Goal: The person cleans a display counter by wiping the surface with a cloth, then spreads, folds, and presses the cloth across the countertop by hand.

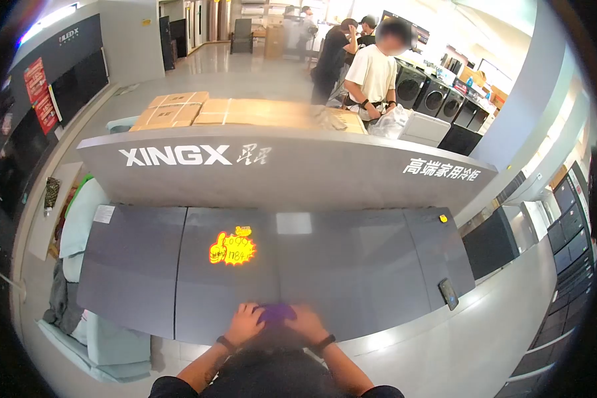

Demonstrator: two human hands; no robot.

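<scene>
A bunched purple cloth [276,312] lies at the front edge of the dark grey freezer top [338,265], between my two hands. My left hand [247,324] grips its left side with curled fingers. On the other side, my right hand [305,323] holds the cloth too, its fingers slightly blurred. A yellow and red price tag [233,250] with handwritten numbers lies on the surface ahead of my hands. To the right, near the front edge, rests a dark phone-like device [448,294].
A grey sign board [298,174] with white lettering stands along the back. Cardboard boxes [245,111] lie behind it. A person in a light shirt [371,74] stands beyond, near several washing machines [434,96]. A pale blue chair [116,345] with dark fabric is at left.
</scene>
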